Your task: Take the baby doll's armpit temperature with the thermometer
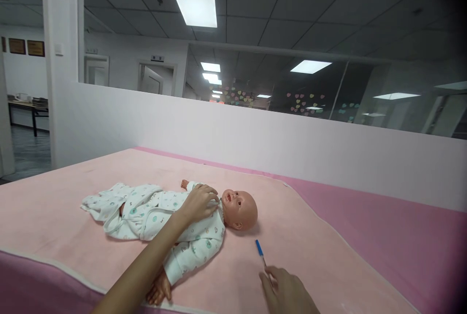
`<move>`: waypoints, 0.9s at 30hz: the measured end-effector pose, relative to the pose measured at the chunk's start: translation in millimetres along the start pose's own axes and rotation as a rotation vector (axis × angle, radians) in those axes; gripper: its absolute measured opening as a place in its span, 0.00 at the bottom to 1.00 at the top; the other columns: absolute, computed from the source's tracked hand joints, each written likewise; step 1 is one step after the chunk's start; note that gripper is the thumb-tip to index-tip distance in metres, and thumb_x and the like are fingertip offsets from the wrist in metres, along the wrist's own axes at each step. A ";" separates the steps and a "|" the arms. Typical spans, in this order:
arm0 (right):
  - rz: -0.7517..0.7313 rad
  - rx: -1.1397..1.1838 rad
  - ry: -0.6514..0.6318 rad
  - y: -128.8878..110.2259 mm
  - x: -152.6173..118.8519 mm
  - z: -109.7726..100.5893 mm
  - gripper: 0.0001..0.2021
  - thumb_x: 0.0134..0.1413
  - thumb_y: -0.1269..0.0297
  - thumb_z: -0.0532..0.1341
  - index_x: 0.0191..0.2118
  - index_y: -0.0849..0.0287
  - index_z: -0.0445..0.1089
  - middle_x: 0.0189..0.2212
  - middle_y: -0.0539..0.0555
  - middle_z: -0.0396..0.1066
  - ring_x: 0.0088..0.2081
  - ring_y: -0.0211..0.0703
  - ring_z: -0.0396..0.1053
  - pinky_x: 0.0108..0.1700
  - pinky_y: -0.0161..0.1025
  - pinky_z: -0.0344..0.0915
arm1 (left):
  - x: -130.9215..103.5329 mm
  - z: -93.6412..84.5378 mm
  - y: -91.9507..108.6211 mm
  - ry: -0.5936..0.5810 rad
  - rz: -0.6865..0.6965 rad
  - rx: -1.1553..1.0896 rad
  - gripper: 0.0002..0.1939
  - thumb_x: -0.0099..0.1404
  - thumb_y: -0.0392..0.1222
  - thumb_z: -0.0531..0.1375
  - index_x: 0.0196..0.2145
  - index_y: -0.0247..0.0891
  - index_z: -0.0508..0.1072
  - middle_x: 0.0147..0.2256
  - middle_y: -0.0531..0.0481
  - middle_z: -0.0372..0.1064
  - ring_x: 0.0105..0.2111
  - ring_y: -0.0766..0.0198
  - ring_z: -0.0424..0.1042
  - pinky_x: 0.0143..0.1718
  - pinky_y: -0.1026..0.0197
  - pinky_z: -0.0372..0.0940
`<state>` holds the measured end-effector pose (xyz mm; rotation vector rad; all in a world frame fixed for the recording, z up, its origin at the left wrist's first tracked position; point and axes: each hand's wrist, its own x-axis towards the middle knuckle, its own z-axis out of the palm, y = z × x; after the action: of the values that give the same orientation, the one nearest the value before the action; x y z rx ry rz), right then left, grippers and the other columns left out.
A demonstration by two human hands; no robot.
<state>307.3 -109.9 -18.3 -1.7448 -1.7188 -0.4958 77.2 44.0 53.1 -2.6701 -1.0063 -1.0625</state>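
A baby doll in a white patterned outfit lies on its back on a pink padded sheet, its bald head toward the right. My left hand rests on the doll's upper chest near the neck, fingers spread a little, holding nothing that shows. At the lower right, my right hand pinches the thin shaft of a small stick with a blue tip. The blue end points up and away, a short way from the doll's head, without touching it.
Behind the sheet runs a low white wall with glass above it. A darker pink cover shows at the right and front edges. On the far left, a doorway opens onto a room with a table.
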 end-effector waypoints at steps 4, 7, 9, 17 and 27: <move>-0.026 0.024 -0.042 -57.7 61.2 -2.7 0.10 0.53 0.64 0.54 0.27 0.53 0.71 0.23 0.51 0.73 0.25 0.41 0.70 0.21 0.32 0.56 | 3.8 10.2 -1.9 -0.001 -0.150 -0.225 0.13 0.60 0.46 0.52 0.37 0.43 0.74 0.40 0.50 0.71 0.42 0.59 0.67 0.46 0.59 0.59; -0.067 -0.009 -0.152 -97.9 97.9 20.8 0.07 0.50 0.68 0.56 0.25 0.56 0.70 0.19 0.52 0.71 0.19 0.39 0.67 0.17 0.32 0.50 | 0.9 20.0 -4.3 -0.038 -0.238 -0.286 0.14 0.60 0.43 0.51 0.38 0.42 0.75 0.40 0.50 0.73 0.42 0.59 0.68 0.44 0.60 0.60; -0.087 -0.064 -0.140 -114.9 109.3 43.3 0.07 0.46 0.75 0.56 0.27 0.60 0.70 0.23 0.57 0.72 0.22 0.42 0.69 0.18 0.33 0.51 | -2.2 24.2 -6.0 -0.081 -0.228 -0.264 0.15 0.56 0.39 0.53 0.39 0.45 0.75 0.40 0.51 0.73 0.41 0.59 0.69 0.43 0.60 0.61; -0.085 -0.014 -0.065 -123.3 96.4 87.5 0.18 0.46 0.79 0.50 0.43 0.61 0.66 0.34 0.57 0.70 0.28 0.42 0.70 0.23 0.34 0.57 | -11.0 29.3 -10.6 0.022 -0.307 -0.323 0.18 0.51 0.34 0.52 0.37 0.42 0.76 0.35 0.51 0.75 0.36 0.60 0.71 0.40 0.62 0.62; 0.004 0.296 0.059 -118.0 92.6 91.9 0.21 0.45 0.76 0.50 0.47 0.56 0.65 0.42 0.55 0.68 0.36 0.43 0.69 0.33 0.34 0.60 | -10.6 28.1 -12.5 0.054 -0.353 -0.339 0.13 0.54 0.37 0.54 0.34 0.39 0.76 0.33 0.50 0.74 0.36 0.61 0.70 0.41 0.62 0.62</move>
<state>183.4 14.1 -3.7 -1.5080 -1.6529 -0.2717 80.1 56.9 23.3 -2.7574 -1.4414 -1.4837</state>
